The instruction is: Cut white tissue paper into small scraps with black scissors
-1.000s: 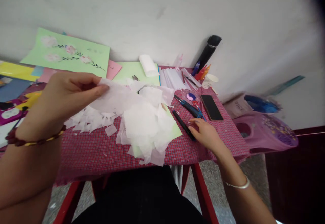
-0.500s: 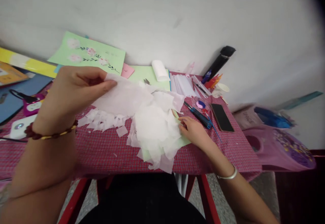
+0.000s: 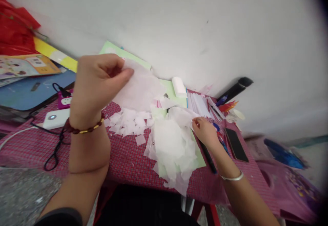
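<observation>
- left hand [image 3: 99, 82] raised over the table [image 3: 123, 157], up and left of the tissue pile [image 3: 174, 147]; thumb and fingers pinched together on one corner of a thin white tissue sheet [image 3: 139, 91].
- tissue sheet hangs in the air, its lower edge reaching toward the pile's upper left.
- right hand [image 3: 205, 130] at the pile's upper right edge, fingertips touching the paper; cannot tell whether they grip it.
- small cut scraps [image 3: 128, 120] lie just left of the pile.
- black pen [image 3: 208, 156] just right of the pile; phone [image 3: 235, 144] further right.
- white power bank [image 3: 55, 118] well left of the pile.
</observation>
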Tool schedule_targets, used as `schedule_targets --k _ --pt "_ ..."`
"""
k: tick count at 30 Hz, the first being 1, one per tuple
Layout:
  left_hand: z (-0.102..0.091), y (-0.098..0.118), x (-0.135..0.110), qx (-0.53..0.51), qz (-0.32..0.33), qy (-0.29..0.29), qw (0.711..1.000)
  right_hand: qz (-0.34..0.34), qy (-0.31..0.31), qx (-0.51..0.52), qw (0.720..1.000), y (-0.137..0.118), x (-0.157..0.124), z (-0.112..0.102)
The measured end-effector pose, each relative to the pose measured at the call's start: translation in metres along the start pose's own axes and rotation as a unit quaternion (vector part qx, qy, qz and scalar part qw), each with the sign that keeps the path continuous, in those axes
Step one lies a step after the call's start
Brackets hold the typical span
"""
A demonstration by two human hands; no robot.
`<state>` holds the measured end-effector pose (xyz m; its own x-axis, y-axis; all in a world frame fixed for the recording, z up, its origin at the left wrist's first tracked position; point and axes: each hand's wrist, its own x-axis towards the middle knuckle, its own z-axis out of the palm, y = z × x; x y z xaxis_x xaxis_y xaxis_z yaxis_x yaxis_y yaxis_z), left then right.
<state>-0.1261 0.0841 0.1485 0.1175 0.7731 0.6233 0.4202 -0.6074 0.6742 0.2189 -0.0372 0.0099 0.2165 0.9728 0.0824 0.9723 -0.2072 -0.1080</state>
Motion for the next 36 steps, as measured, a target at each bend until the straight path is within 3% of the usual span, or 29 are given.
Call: schedule_targets --k 3,6,9,12,15,18,20,21,22,24,27,32,36 --pt "0.006 -0.001 0.005 0.0 0.047 -0.057 0.997 -0.037 0.016 0.001 0.999 -0.021 0.054 -0.005" --pt "0.017 -0.005 0.008 0.001 0.046 -0.122 0.992 -0.06 -0.004 -0.014 0.998 -0.046 0.102 0.001" --pt "0.028 -0.015 0.012 0.024 0.041 -0.168 0.985 -0.078 -0.043 -0.024 0.996 -0.057 0.125 0.004" --pt "0.033 -0.025 0.017 0.058 0.024 -0.179 0.982 -0.107 -0.086 -0.013 0.99 -0.053 0.113 0.001" --pt "0.034 -0.034 0.022 0.071 0.024 -0.172 0.982 -0.153 -0.154 0.024 0.976 -0.046 0.074 -0.01" --pt "0.035 -0.039 0.027 0.069 0.031 -0.177 0.981 -0.219 -0.261 0.088 0.936 -0.042 0.041 -0.031" --pt "0.035 -0.041 0.028 0.066 0.03 -0.186 0.98 -0.237 -0.312 0.137 0.91 -0.039 0.039 -0.046" --pt "0.034 -0.042 0.029 0.064 0.029 -0.19 0.979 -0.226 -0.317 0.163 0.906 -0.037 0.044 -0.053" --pt "0.034 -0.043 0.029 0.062 0.027 -0.193 0.979 -0.16 -0.292 0.218 0.917 -0.036 0.054 -0.057" --pt "0.031 -0.045 0.03 0.059 0.025 -0.192 0.979 -0.09 -0.216 0.229 0.945 -0.035 0.081 -0.058" --pt "0.021 -0.051 0.03 0.048 0.008 -0.175 0.983 0.004 -0.151 0.179 0.972 -0.042 0.125 -0.037" --pt "-0.001 -0.064 0.032 0.06 -0.021 -0.107 0.992 0.099 -0.156 0.056 0.981 -0.063 0.164 0.014" --pt "-0.011 -0.072 0.033 0.059 -0.028 -0.078 0.995 0.131 -0.193 0.02 0.972 -0.069 0.181 0.032"
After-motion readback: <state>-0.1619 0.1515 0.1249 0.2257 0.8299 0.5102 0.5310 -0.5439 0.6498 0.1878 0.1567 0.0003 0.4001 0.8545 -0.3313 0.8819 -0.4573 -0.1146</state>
